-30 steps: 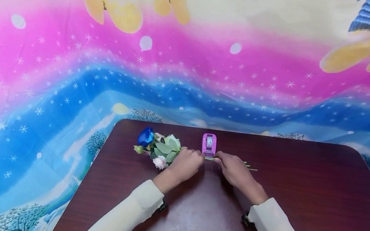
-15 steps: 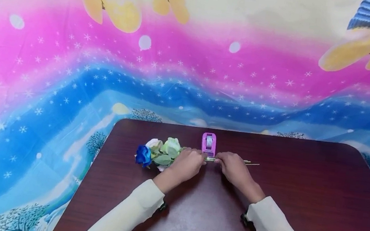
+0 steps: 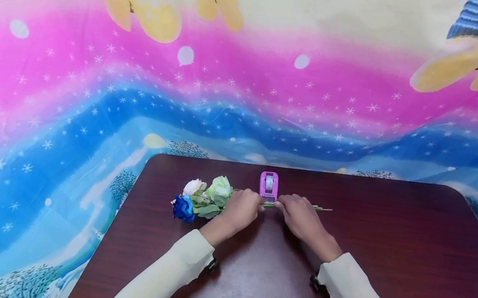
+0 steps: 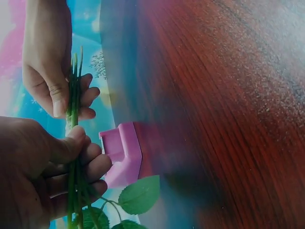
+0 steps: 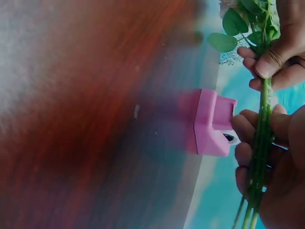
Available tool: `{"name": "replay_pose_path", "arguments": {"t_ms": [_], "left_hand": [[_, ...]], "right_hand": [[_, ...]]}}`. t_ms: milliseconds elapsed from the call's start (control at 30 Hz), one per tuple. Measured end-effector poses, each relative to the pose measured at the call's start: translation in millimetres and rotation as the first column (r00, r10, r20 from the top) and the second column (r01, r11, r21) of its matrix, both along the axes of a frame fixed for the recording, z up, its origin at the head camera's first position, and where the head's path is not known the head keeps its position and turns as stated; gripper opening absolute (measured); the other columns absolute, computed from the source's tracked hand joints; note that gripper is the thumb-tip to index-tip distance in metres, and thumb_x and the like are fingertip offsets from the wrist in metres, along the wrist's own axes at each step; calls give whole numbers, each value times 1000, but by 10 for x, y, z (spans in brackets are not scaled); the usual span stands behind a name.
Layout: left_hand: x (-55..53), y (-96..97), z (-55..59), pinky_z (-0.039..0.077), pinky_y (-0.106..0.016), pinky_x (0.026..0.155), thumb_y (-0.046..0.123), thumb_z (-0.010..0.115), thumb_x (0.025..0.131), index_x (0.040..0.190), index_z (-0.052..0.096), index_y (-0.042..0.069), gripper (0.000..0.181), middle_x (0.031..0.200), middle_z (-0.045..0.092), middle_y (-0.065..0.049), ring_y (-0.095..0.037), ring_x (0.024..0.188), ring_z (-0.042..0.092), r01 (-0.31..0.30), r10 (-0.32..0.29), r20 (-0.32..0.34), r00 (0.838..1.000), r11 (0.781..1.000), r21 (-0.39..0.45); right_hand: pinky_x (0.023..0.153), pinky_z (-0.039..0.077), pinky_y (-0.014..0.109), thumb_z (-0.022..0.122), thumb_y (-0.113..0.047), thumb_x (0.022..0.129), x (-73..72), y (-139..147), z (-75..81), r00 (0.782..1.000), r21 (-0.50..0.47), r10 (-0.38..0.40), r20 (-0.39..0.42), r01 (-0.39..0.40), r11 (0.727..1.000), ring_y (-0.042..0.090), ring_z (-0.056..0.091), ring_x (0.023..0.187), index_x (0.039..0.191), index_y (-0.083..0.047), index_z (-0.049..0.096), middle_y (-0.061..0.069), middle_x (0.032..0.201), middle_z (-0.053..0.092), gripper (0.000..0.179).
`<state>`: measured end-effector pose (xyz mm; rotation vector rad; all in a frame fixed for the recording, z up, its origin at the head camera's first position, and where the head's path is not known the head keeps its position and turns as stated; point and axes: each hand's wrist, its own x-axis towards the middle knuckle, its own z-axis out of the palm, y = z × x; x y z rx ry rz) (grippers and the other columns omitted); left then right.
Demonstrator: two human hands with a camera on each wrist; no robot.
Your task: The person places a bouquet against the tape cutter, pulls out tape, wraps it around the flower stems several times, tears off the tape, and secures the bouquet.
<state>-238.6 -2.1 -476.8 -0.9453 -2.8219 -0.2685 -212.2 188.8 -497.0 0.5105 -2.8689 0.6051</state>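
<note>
A bunch of flowers lies sideways across both hands in the head view, its blue rose (image 3: 183, 208), pale green rose (image 3: 219, 190) and whitish bloom (image 3: 194, 187) at the left. Just below the leaves, my left hand (image 3: 242, 211) grips the stems. My right hand (image 3: 303, 222) holds them farther along, and the stem ends (image 3: 323, 209) stick out past it. Between the hands, the green stems (image 5: 265, 93) carry a shiny, clear patch that looks like tape. Right behind that gap, a pink tape dispenser (image 3: 268, 187) stands on the table.
The dark brown wooden table (image 3: 387, 259) has its far edge just behind the dispenser. A printed cloth backdrop (image 3: 247, 89) hangs beyond it. Small whitish scraps (image 5: 137, 111) show on the tabletop in the right wrist view.
The bunch has turned about its stems: the blue rose has swung from the back toward the front, and the whitish bloom now shows behind it. Both hands stay in nearly the same place.
</note>
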Motion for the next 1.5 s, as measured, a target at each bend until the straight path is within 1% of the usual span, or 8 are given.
{"name": "replay_pose_path", "arguments": {"t_ms": [233,500,600,733,900,1133,1267,1500], "left_hand": [[14,4,-33,56,-38,59,21,79,88,73,74,22,16,69,73,5,-19,64,71,8,-12,-139,990,999,-31],[37,7,-71,55,-35,58,13,77,87,73,73,20,16,69,70,5,-15,64,68,21,-30,-200,979,999,-48],[48,16,-84,55,-33,57,15,78,86,80,75,19,8,75,71,5,-15,66,69,31,-43,-228,973,998,-56],[52,26,-80,54,-32,60,19,77,88,86,75,16,4,80,72,4,-15,69,69,35,-52,-254,966,997,-72],[30,34,-42,53,-32,67,20,76,91,93,75,13,8,87,73,1,-16,77,70,40,-61,-236,970,995,-93],[-1,16,-23,53,-32,58,14,77,88,80,73,16,9,76,71,3,-15,65,66,35,-52,-212,976,996,-85],[-9,-4,-66,51,-31,53,15,77,83,73,70,20,13,71,70,6,-13,60,64,32,-68,-293,954,991,-128],[-11,-30,-114,46,-28,52,17,77,83,74,71,20,11,70,70,7,-12,59,64,45,-114,-434,894,985,-165]], "right_hand": [[76,39,39,48,-25,109,-42,9,54,981,-61,31,193,-20,998,14,49,67,88,-10,65,-4,69,54,30],[83,44,42,49,-20,109,-85,-3,17,948,-166,17,319,38,985,18,56,81,106,-7,71,6,87,66,26],[87,40,46,52,-17,107,-90,-11,7,957,-175,1,291,52,983,21,60,86,107,-6,73,7,92,71,24],[80,33,44,57,-16,105,-81,-34,8,980,-160,-38,198,71,985,25,61,86,102,-5,75,8,89,71,22],[77,33,42,62,-16,102,-63,-70,-14,994,-144,-90,67,99,985,25,61,83,97,-5,76,5,84,69,19],[76,34,42,62,-17,102,-47,-90,-36,996,-159,-90,29,93,983,23,59,81,97,-6,76,5,85,71,18],[79,38,40,56,-20,106,-60,-60,-15,990,-156,-61,129,81,985,18,55,76,92,-7,72,4,79,68,25],[72,45,35,48,-21,109,-116,-18,53,950,-166,-9,313,65,984,14,52,67,98,-6,67,4,75,60,27]]}}
